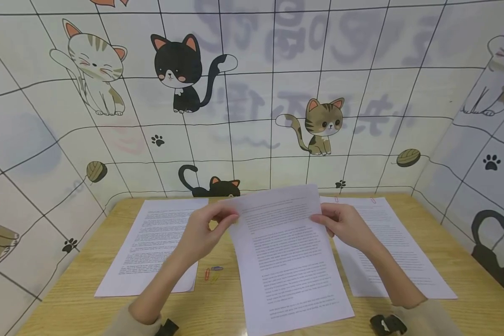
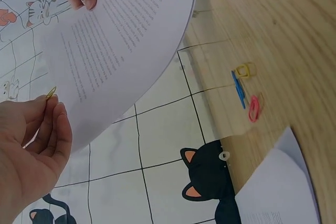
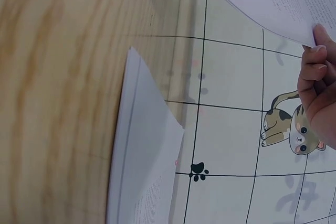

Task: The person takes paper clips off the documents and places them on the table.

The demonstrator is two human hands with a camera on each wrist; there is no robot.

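Note:
A printed paper stack (image 1: 285, 252) is held up, tilted, above the middle of the table. My right hand (image 1: 347, 225) pinches its right edge near the top, with the thumb (image 3: 320, 34) on the printed face. At the upper left edge of the paper, my left hand (image 1: 206, 228) pinches a yellow paper clip (image 2: 51, 93) between thumb and forefinger; the clip's tip sticks out beside the sheets. Loose on the table below lie a red paper clip (image 1: 207, 274), a blue paper clip (image 1: 217, 268) and another yellow paper clip (image 2: 242, 71).
On the left of the wooden table (image 1: 88, 252) lies a printed stack (image 1: 151, 247). Another printed stack (image 1: 399, 252) lies on the right, with pink paper clips (image 1: 373, 200) on its top edge. A cat-patterned cloth (image 1: 252, 102) rises behind and at both sides.

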